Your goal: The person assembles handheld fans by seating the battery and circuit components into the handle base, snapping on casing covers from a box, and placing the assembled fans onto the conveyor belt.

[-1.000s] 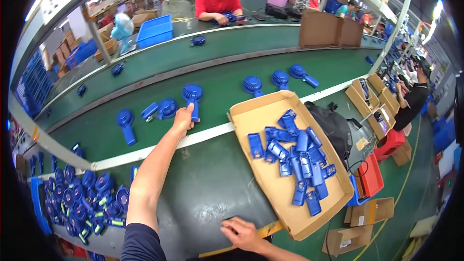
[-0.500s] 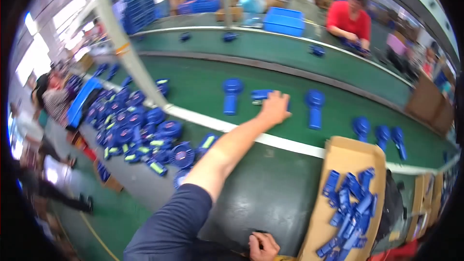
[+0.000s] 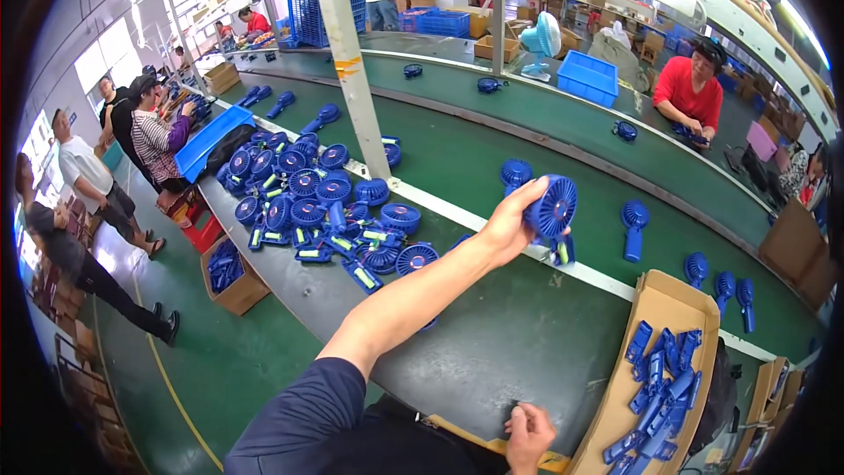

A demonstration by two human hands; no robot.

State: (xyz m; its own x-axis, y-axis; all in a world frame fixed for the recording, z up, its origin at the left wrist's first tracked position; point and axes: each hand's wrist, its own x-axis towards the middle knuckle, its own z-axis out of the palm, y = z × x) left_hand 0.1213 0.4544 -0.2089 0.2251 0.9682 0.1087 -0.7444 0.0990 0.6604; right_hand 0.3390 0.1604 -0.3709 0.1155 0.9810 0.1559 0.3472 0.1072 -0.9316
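My left hand (image 3: 508,227) is closed round a blue handheld fan (image 3: 556,206), lifted over the white edge strip of the green belt. The fan's round grille shows, and its lower end has a pale green part. Low in the picture, my right hand (image 3: 531,433) rests at the near edge of the dark worktable (image 3: 505,334), fingers curled; what they hold, if anything, cannot be made out. Left of my forearm lies a heap of blue fans (image 3: 308,202), several with pale green parts showing. A cardboard tray (image 3: 607,378) of blue handle pieces (image 3: 655,396) stands beside my right hand.
More blue fans (image 3: 634,230) lie spaced along the green belt (image 3: 440,141). A white post (image 3: 350,62) rises beyond the heap. Across a second belt sits a co-worker in red (image 3: 690,92), near a blue crate (image 3: 587,77). Other people stand at the left.
My left hand has lifted a fan off the belt and brought it nearer, grille now showing. My view has turned, shifting the scene. My right hand stays by the table's near edge.
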